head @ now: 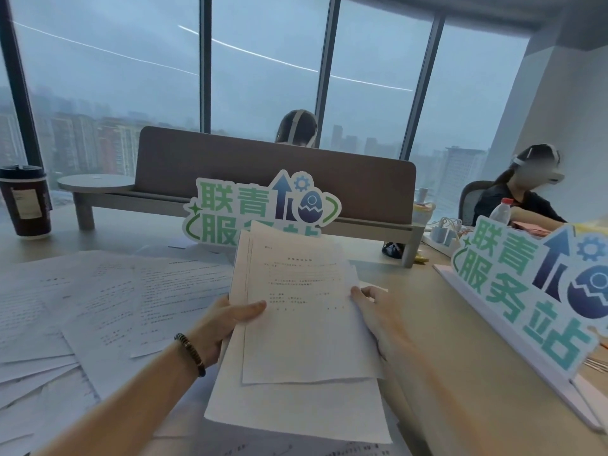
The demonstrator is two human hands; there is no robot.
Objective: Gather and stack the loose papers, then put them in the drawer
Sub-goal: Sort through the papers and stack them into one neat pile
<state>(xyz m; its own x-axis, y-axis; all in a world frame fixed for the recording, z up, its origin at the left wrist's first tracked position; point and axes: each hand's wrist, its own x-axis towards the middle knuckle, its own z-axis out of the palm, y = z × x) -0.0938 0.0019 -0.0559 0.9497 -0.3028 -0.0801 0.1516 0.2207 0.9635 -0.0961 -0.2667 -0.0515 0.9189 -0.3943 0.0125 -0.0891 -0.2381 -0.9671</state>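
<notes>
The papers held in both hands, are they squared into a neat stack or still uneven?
Still uneven. The held papers are fanned, their edges offset at top and bottom, between the left hand and right hand.

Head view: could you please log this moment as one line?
phase: gathering | left hand: grips stack | right hand: holds stack edge | loose papers: on desk | drawer: unseen
</notes>
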